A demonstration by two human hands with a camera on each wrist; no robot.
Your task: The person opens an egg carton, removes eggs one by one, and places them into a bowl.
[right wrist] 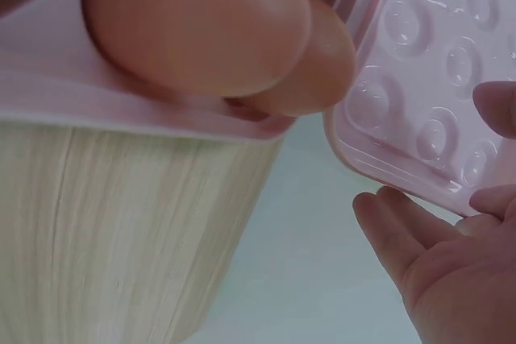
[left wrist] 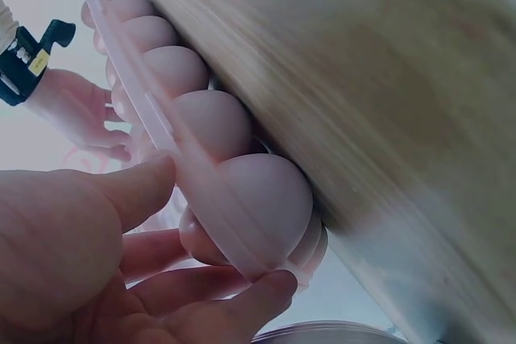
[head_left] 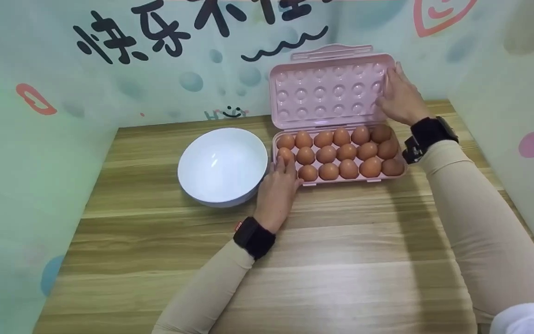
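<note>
A pink box (head_left: 341,181) lies on the counter (head_left: 332,260), just right of a white bowl (head_left: 223,164). Brown eggs (head_left: 326,154) sit in it in three rows, and its lid (head_left: 329,86) stands raised at the back, tilted toward the wall (head_left: 146,93), its dimpled inside facing the person.

The left hand (head_left: 276,197) is at the box's near left corner; in the left wrist view its grip is clamped round that corner, thumb on the front rim, fingers round the end, close about the corner egg. The right hand (head_left: 403,97) is at the lid's right edge, thumb over the inner face and fingers outside; its grip is lightly together on that edge, with two fingers reaching past it in the right wrist view.

Black Chinese characters (head_left: 110,41) run across the wall; the first two read 快乐, and those to their right are cut by the top edge. A wavy black line is below them, with a small smiling face and faint, partly hidden lettering lower down. A red tag (head_left: 238,226) on the left wristband (head_left: 255,239) and a yellow label (left wrist: 38,62) on the right one are too small to read.
</note>
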